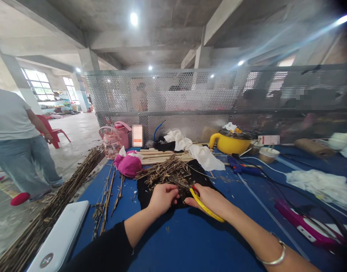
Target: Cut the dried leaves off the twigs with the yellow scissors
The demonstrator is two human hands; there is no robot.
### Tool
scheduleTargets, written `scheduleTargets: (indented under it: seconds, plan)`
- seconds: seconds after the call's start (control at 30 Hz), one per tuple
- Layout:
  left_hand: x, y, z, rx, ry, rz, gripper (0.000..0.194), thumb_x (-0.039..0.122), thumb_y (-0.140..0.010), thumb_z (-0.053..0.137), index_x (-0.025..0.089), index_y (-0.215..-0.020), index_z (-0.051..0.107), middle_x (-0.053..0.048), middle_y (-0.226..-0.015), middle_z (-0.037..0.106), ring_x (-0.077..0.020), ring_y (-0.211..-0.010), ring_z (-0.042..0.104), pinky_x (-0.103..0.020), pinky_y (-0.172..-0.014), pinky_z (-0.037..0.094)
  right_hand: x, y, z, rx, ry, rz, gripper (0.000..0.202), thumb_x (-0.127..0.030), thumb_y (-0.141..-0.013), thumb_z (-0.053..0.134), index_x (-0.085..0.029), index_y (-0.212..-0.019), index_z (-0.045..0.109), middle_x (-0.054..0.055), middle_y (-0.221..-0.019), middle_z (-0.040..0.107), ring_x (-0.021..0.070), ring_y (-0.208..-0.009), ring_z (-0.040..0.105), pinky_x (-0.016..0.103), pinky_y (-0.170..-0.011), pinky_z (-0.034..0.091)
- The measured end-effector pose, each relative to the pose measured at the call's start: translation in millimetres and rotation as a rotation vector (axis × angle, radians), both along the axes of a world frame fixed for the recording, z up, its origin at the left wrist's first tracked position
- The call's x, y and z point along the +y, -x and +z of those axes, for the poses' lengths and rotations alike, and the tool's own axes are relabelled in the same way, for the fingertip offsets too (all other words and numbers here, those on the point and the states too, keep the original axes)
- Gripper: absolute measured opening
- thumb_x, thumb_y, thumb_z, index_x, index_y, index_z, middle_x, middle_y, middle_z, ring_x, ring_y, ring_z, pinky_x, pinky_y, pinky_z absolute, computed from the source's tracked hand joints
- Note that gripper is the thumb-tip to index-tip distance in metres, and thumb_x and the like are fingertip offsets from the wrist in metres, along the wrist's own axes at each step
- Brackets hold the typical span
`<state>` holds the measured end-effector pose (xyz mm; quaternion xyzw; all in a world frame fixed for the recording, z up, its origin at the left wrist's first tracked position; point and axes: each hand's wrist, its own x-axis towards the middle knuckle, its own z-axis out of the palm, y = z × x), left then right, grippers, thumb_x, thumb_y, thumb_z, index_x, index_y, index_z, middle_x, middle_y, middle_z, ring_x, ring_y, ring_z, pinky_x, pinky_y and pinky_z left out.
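Observation:
My right hand (209, 200) is wrapped around scissors (206, 210) with yellow and red on the handles. Their blades reach left toward my left hand (163, 198), whose thumb and fingers are pinched together. What sits between those fingertips is too small to make out. Just beyond both hands, a heap of dried, brown twigs (169, 170) with seed heads lies on a black cloth (202, 173). The cloth rests on a blue tabletop (173, 241). More dried stems (107, 196) lie loose to the left.
Pale sticks (153, 155), a magenta cloth bundle (128, 164) and a yellow pot (231, 143) stand behind the heap. A blue glue gun (244, 167), cables and a magenta power strip (306, 223) are at right. A white power bank (60, 238) lies left; a person (17, 128) stands beyond.

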<state>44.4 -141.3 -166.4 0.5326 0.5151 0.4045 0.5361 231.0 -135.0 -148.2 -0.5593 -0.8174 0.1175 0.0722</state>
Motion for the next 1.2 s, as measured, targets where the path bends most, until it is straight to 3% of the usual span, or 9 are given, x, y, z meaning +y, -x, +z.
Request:
scheduleTargets:
  seconds: [0.47, 0.73, 0.9, 1.0, 1.2]
  plan:
    - [1.2, 0.2, -2.6, 0.117, -0.023, -0.037, 0.013, 0.015, -0.074, 0.049, 0.013, -0.065, 0.058, 0.001, -0.057, 0.060, -0.0050, -0.040, 0.045, -0.016, -0.041, 0.032, 1.6, -2.6, 5.4, -0.089, 0.103, -0.111, 0.061, -0.077, -0.062, 0.044, -0.020, -0.079, 0.057, 0.012, -0.082, 0.066, 0.0306, -0.075, 0.063, 0.031, -0.055, 0.039]
    - [0.3, -1.8, -1.2, 0.051, 0.047, -0.012, 0.008, 0.019, -0.073, 0.055, 0.013, -0.073, 0.060, 0.002, -0.058, 0.060, -0.0044, -0.040, 0.047, -0.015, -0.039, 0.032, 5.7, -3.1, 1.7, -0.058, 0.106, -0.131, 0.057, -0.075, -0.063, 0.046, -0.021, -0.073, 0.059, 0.008, -0.074, 0.067, 0.0268, -0.069, 0.064, 0.027, -0.049, 0.035]
    - [1.5, 0.1, 3.6, -0.087, 0.066, 0.092, 0.019, 0.030, -0.077, 0.055, 0.015, -0.088, 0.055, 0.000, -0.070, 0.063, -0.0052, -0.043, 0.053, -0.013, -0.033, 0.028, 8.5, -2.0, 2.1, -0.057, -0.021, -0.172, 0.055, -0.074, -0.066, 0.045, -0.021, -0.072, 0.055, 0.007, -0.074, 0.065, 0.0255, -0.071, 0.063, 0.026, -0.049, 0.030]
    - [2.9, 1.9, 4.7, -0.153, 0.052, 0.131, 0.023, 0.034, -0.077, 0.055, 0.015, -0.089, 0.052, -0.001, -0.074, 0.063, -0.0060, -0.046, 0.056, -0.013, -0.032, 0.027, 5.5, -1.0, 2.6, -0.007, -0.072, -0.137, 0.052, -0.072, -0.067, 0.046, -0.021, -0.078, 0.051, 0.006, -0.074, 0.064, 0.0241, -0.071, 0.062, 0.025, -0.051, 0.030]
    - [1.7, -0.2, 2.4, -0.188, 0.049, 0.063, 0.027, 0.037, -0.072, 0.061, 0.013, -0.084, 0.054, -0.001, -0.070, 0.063, -0.0049, -0.045, 0.054, -0.013, -0.033, 0.031, -2.0, 3.2, 0.8, 0.102, -0.039, -0.021, 0.051, -0.065, -0.068, 0.053, -0.019, -0.089, 0.049, 0.008, -0.085, 0.063, 0.0231, -0.076, 0.060, 0.026, -0.058, 0.035]
